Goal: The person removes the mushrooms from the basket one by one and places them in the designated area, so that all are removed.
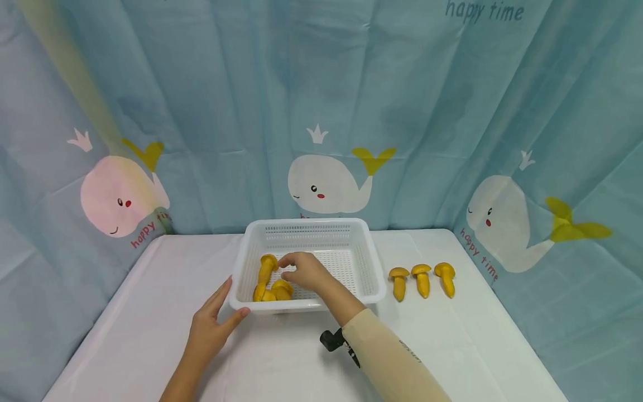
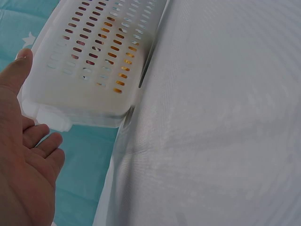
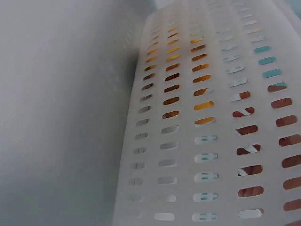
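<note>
In the head view, several yellow toy mushrooms (image 1: pixel 264 274) lie bunched at the left end of a white plastic basket (image 1: pixel 377 268). My right hand (image 1: pixel 307 272) reaches over the basket's front rim, thumb and forefinger parted, with nothing seen between them. Its forefinger is at a mushroom's cap; whether they touch I cannot tell. At the front left corner of the basket is my left hand (image 1: pixel 208 332), fingers extended and thumb against the rim. The left wrist view shows that hand (image 2: pixel 28 160) beside the basket (image 2: pixel 70 99). Only the slotted basket wall (image 3: pixel 183 141) fills the right wrist view, with the right hand's fingers mostly hidden.
Three yellow mushrooms stand apart in a row to the right of the basket: one (image 1: pixel 399 283), a second (image 1: pixel 422 280) and a third (image 1: pixel 446 279). The table has a white cloth (image 1: pixel 301 357). A blue curtain (image 1: pixel 241 111) with whale prints hangs behind and at both sides.
</note>
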Demonstrator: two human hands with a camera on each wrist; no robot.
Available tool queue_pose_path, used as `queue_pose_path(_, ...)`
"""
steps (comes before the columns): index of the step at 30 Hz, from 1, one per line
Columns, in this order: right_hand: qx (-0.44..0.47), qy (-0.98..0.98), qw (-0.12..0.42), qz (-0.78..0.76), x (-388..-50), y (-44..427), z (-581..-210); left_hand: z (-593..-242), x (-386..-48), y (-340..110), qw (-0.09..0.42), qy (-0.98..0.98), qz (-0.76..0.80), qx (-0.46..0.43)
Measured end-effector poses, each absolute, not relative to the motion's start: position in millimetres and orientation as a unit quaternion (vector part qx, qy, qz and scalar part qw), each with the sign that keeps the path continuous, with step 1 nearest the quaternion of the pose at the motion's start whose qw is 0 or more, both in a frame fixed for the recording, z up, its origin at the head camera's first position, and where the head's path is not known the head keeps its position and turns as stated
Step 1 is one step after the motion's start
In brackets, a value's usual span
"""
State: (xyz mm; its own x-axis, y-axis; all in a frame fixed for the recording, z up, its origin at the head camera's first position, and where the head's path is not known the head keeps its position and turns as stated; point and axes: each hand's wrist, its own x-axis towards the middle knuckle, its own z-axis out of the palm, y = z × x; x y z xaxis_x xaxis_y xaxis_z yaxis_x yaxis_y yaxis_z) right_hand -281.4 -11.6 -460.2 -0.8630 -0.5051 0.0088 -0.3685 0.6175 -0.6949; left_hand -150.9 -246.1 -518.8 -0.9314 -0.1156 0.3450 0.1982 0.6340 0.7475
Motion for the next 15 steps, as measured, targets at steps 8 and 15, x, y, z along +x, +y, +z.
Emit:
queue_pose_path(8, -0.234, 0.9, 0.119, -0.348, -286.0, -11.2, -465.1, -520.4, -151.3, -246.0, 0.18, -0.886, -0.426, -0.023)
queue_pose_path(15, -0.224, 0.899, 0.17, -0.335, -286.3, -9.6, -467.6, -520.9, -152.1, -245.5, 0.181, -0.887, -0.425, -0.02)
